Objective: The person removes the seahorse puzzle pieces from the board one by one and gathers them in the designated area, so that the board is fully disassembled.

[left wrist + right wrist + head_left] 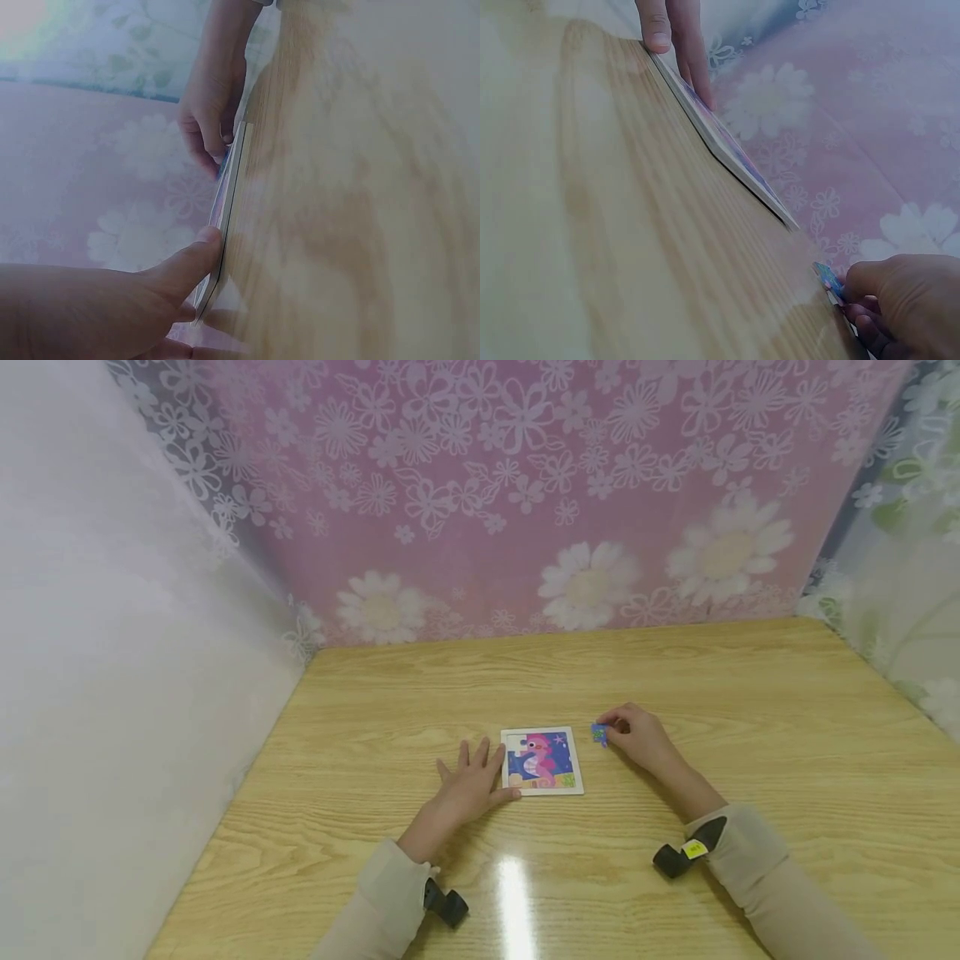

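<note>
A small jigsaw puzzle [542, 762] in a white frame lies flat on the table, with a pink seahorse on blue. Bare white backing shows in its upper left part. My left hand [467, 789] rests at the frame's left side, fingers spread and fairly straight, the thumb on the lower left corner; the left wrist view shows this thumb [191, 259] against the frame's edge. Right of the puzzle, my right hand [636, 737] pinches a blue and green puzzle piece [598, 733] between thumb and fingers. In the right wrist view that piece [826, 276] is close to the tabletop, apart from the frame.
The wood-grain table [375, 710] reaches back to a pink flowered curtain [480, 560]. A pale wall [150, 652] borders it on the left, a flowered cloth [915, 610] on the right. Each wrist wears a black camera strap.
</note>
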Tool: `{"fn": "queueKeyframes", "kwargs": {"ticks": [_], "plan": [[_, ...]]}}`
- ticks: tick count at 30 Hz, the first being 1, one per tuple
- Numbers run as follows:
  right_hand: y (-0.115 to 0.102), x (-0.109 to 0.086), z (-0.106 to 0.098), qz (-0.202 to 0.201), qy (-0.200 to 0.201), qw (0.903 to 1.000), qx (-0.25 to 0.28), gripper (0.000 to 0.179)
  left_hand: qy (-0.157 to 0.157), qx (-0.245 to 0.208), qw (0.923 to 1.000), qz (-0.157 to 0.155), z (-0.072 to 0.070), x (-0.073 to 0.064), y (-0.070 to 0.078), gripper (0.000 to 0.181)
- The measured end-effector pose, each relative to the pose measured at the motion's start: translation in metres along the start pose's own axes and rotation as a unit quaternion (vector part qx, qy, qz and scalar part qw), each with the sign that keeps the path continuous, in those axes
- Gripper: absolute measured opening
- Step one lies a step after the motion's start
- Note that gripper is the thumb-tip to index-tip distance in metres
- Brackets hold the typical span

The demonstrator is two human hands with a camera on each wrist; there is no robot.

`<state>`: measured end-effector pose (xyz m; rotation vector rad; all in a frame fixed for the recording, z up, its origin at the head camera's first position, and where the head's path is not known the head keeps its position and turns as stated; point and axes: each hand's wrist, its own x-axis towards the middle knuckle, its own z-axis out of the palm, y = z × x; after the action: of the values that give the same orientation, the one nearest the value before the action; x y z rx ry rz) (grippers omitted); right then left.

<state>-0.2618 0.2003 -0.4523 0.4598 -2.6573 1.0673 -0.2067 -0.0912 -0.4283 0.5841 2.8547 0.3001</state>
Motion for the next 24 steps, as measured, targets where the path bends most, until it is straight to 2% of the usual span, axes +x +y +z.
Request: {"fn": "queueKeyframes", "kwargs": {"ticks": [24], "plan": [[0.0049,-0.0002,0.0047,0.000,-0.008,0.9999,-0.010,0.013,-0.009,-0.002,0.9999,-0.005,-0.0039,0.0001,0.0017,0.078]]}}
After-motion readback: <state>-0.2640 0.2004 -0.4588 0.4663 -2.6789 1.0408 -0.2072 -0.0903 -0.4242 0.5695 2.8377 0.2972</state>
